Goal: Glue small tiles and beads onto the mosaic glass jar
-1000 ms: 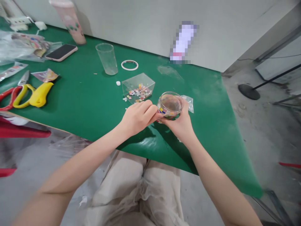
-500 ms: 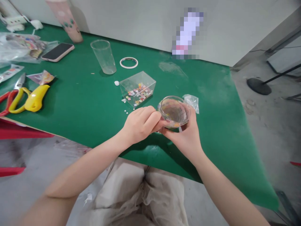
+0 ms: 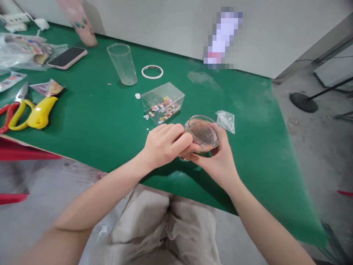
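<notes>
The round see-through jar [image 3: 204, 134] with colourful bits around its sides is held over the green table [image 3: 264, 154], kinda closer to the camera than a second ago, and more of the crumpled clear pouch [image 3: 226, 121] is exposed now. The jar's gripped by the right hand [image 3: 220, 158]. The left hand [image 3: 164, 145] is bunched against it; fingertips are hidden, so whether anything's pinched can't be told. One clear box [image 3: 173, 90] of coloured chips, one clear tumbler [image 3: 122, 66], one white ring [image 3: 152, 77] are counted. The pink cup's [image 3: 78, 22] top is cut off.
</notes>
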Action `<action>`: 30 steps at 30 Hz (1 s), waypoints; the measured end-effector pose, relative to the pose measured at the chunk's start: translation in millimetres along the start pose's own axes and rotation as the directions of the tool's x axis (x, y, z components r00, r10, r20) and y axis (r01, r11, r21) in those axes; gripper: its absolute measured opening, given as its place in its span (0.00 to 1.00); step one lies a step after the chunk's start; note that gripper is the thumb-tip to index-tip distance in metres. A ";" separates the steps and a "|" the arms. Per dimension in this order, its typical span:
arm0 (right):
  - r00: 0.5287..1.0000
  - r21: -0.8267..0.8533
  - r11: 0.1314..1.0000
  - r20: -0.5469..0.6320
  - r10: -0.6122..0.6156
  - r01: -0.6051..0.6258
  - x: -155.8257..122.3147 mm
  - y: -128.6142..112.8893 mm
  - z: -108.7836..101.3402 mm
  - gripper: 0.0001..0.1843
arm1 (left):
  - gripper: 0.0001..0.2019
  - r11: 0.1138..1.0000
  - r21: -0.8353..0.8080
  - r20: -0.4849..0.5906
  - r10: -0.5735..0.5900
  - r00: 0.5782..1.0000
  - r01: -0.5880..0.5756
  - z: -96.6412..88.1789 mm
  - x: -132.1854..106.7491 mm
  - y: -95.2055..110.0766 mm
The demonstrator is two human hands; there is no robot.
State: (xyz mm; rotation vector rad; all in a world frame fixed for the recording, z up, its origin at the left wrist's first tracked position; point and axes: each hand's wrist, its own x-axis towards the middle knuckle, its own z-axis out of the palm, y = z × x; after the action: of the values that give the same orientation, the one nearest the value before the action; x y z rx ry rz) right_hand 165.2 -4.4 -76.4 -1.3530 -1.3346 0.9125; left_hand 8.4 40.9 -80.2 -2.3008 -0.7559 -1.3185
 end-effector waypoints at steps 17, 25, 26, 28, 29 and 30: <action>0.965 0.137 0.974 0.214 0.151 -0.182 0.8 -3.8 -11.9 0.39 | 0.19 0.627 -0.527 0.376 -0.432 0.820 0.573 -15.6 12.2 -14.4; 0.916 0.229 0.937 0.363 0.171 -0.265 2.5 -5.7 -12.2 0.32 | 0.09 0.503 -0.603 0.499 -0.368 0.785 0.619 -20.2 12.2 -11.4; 0.914 0.238 0.933 0.367 0.171 -0.270 2.6 -5.0 -11.9 0.31 | 0.08 0.500 -0.604 0.498 -0.371 0.784 0.621 -20.0 11.6 -10.9; 0.910 0.242 0.927 0.371 0.184 -0.286 3.0 -3.3 -11.7 0.30 | 0.08 0.499 -0.598 0.502 -0.376 0.778 0.627 -19.7 10.7 -10.1; 0.909 0.239 0.926 0.370 0.192 -0.293 3.2 -2.4 -11.7 0.29 | 0.08 0.498 -0.597 0.504 -0.378 0.776 0.630 -19.7 10.5 -9.8; 0.907 0.236 0.924 0.370 0.200 -0.300 3.4 -1.7 -11.7 0.29 | 0.08 0.494 -0.598 0.505 -0.379 0.775 0.631 -19.7 10.4 -9.4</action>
State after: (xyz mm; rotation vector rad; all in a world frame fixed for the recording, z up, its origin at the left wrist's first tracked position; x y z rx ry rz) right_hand 176.5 -2.8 -71.7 -1.1899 -1.2310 1.5160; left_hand -6.2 39.9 -61.0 -3.1611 -1.2835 -1.8042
